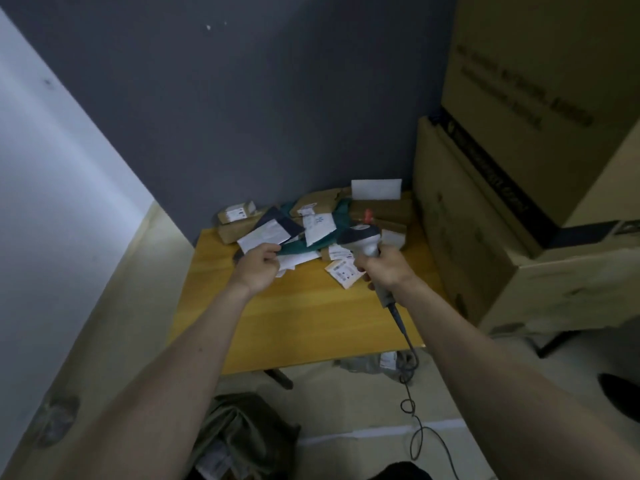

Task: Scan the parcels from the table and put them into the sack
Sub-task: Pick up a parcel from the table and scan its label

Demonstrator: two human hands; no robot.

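The left hand (pixel 258 266) pinched a flat dark-blue mailer with a white paper label (pixel 272 232) by its near edge, fingers (pixel 268 252) curled on it, the mailer raised just above the pile; the right hand (pixel 384 268) was wrapped round the handle of a grey corded handheld scanner (pixel 362 239), its head aimed away toward the heap just beyond the fingers; the remaining brown, green and white parcels (pixel 322 220) lay heaped at the far end of the yellow wooden desk (pixel 304 317), beyond both hands; the olive fabric sack (pixel 239 431) sat on the floor well behind and below the hands, near the person's body.

The scanner's head appeared to point past the held mailer toward the pile, so it might have read a neighbouring label instead, and a wrong parcel would be logged; the pinch was at one edge only, so the limp mailer could have sagged or slipped free; the black coiled cable (pixel 412 407) trailing off the desk edge to the floor could have snagged when the hand swung toward the sack; the small white-labelled packet (pixel 343 271) just beside the right fingers could have been knocked off.
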